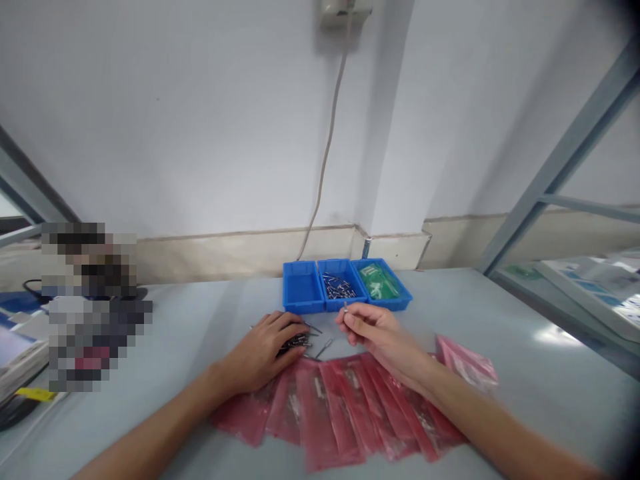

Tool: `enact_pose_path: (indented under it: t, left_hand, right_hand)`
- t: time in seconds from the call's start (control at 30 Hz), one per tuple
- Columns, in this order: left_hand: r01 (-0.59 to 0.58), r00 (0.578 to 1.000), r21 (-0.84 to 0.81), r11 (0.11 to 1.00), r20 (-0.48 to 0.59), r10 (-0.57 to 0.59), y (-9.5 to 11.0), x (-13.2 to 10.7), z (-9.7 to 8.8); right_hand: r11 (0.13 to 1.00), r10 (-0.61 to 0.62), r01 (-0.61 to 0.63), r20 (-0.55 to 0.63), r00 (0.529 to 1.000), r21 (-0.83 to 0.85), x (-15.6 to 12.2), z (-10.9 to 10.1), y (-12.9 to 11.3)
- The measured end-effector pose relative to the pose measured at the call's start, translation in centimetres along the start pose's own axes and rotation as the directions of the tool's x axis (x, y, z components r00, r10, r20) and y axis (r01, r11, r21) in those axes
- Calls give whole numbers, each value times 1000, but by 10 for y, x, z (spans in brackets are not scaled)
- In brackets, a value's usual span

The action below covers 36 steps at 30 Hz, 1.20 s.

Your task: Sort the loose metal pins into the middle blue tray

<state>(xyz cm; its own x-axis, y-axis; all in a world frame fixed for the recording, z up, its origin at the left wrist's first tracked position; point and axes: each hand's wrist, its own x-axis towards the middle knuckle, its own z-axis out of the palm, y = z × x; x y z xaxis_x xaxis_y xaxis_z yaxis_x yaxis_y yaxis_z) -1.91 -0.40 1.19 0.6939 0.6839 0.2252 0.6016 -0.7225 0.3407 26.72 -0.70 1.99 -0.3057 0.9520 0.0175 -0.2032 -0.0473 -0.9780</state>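
Firstly, on the grey table (200, 313), the left hand (265, 350) lies palm down near the middle, with its fingers bent loosely over a pile of dark metal pins (299, 342). I cannot tell if it grips any of them. Just to the right of this pile, one loose pin (324, 347) lies alone on the table between the two hands. The right hand (373, 328) is closed in a pinch and holds a small metal pin (345, 307) upright at the fingertips, just in front of the blue trays (300, 303). These three trays stand side by side against the wall; the middle one holds metal pins and the right one holds green pieces (379, 281). Under both wrists the pink bags (345, 413) are spread like a fan, overlapping each other, and one single pink bag (467, 363) lies a little apart further right.
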Motion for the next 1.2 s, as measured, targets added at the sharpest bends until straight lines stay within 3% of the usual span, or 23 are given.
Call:
enact_pose_path:
  t: [0.33,0.47,0.9,1.2]
  left_hand:
    - [-4,1000,-5,1000,-21,3,-2,-1,2]
    - [-10,1000,3,1000,-11,10,-3,0,2]
    - [-6,1000,3,1000,-9,6,-1,0,1]
    - [-19,1000,-5,1000,-18,19,-2,-1,0]
  right_hand:
    - [989,-54,53,-7,998,-138,-2,1,-1]
    - [949,-149,140,-11,989,-283,-2,2,0]
    - [807,-351,283,-36,936,-518,-1,-2,4]
    - [746,-402,288,-61,914,-600,-1,-1,3]
